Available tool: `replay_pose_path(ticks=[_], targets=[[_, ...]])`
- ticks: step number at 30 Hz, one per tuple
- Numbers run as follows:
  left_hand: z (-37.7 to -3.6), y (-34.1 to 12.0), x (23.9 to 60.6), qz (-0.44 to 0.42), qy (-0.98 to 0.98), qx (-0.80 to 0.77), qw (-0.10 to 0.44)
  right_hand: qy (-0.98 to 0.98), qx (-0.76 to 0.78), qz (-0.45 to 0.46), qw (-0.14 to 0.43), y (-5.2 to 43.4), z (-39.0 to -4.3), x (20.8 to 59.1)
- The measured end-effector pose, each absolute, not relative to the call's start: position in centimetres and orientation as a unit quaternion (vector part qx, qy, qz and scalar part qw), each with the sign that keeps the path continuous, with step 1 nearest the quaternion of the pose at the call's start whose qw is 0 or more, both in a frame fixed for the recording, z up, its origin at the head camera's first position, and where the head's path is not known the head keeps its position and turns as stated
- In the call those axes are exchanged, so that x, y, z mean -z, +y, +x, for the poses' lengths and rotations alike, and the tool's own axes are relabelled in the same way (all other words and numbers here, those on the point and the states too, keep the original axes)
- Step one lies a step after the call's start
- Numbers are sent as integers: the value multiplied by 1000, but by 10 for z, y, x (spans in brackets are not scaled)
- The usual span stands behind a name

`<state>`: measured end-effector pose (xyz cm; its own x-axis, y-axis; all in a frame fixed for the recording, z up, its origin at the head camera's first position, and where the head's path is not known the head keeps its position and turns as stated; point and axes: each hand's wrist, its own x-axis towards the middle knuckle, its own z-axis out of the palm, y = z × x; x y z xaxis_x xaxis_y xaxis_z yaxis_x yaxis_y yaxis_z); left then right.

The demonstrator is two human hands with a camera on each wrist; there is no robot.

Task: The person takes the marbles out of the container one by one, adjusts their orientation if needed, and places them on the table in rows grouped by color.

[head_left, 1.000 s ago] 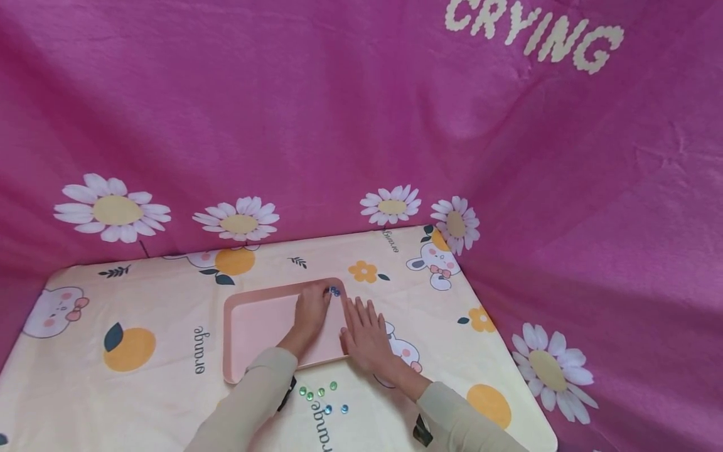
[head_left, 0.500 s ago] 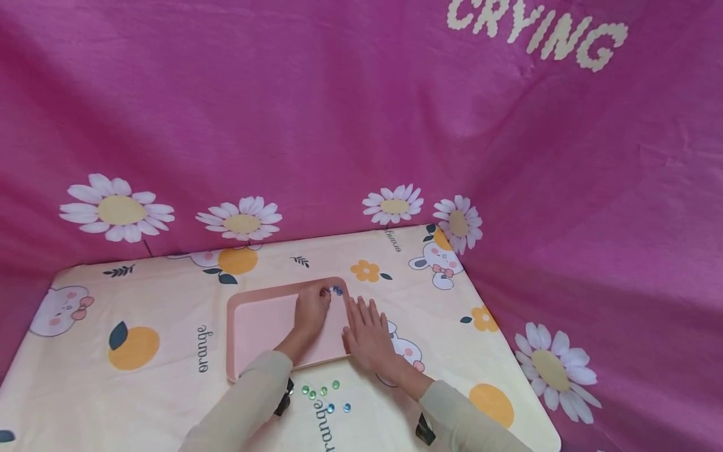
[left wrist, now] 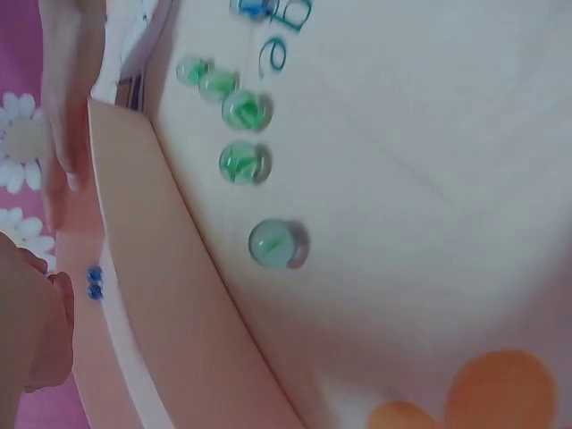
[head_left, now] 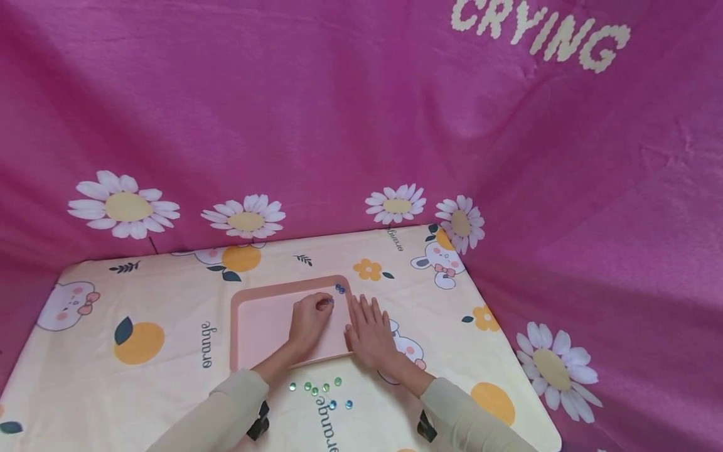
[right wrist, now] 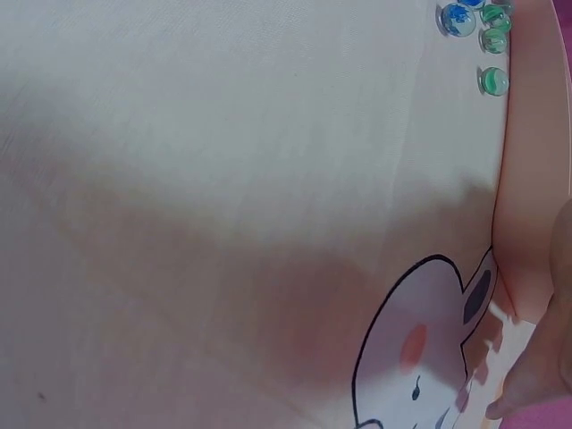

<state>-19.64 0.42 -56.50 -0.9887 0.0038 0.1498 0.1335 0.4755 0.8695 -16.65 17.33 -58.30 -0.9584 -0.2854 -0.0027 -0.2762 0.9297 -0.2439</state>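
Observation:
A shallow pink tray [head_left: 265, 289] lies on the patterned tablecloth. My left hand [head_left: 307, 323] reaches over its inside, thumb and fingertips pinching a small bluish marble [head_left: 331, 302] that they mostly cover. Just beyond, two dark blue marbles [head_left: 340, 289] sit together in the tray's far right corner; the left wrist view shows these blue marbles [left wrist: 95, 282] past the curled left hand [left wrist: 40, 322]. Straight-fingered, my right hand [head_left: 373, 339] rests along the tray's right rim. In the right wrist view only part of the right hand [right wrist: 541, 357] shows, beside the tray wall [right wrist: 534, 179].
In front of the tray's near side several green marbles [head_left: 314, 392] lie loose on the cloth. Two lighter blue marbles [head_left: 349, 404] are a little closer to me. A magenta curtain [head_left: 316, 125] with daisies hangs behind and to the right of the table.
My left hand has drawn back slightly from the far right corner, pinching the marble, while the two dark blue marbles stay there. My right hand keeps its place at the rim.

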Motion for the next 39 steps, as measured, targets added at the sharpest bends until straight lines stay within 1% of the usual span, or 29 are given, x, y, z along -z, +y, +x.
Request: replay_pose_path(ticks=[6,12,20,24,27,39], targets=[[-167,0,550,-62,-838,542,36,982,122,-141,25,172,-167,584],[-129,-5,540,-95,-824,559,3,981,126,-148,16,173,-168,584],[-89,-13,548,-123,-833,539,-20,980,139,-141,18,172,-166,583],[-73,-18,558,-126,-842,525,-12,981,133,-138,19,173,-166,582],[-62,-21,566,-126,-849,514,-10,982,128,-139,16,173,-167,582],[-43,-27,578,-113,-881,454,-70,981,138,-132,22,173,-166,583]])
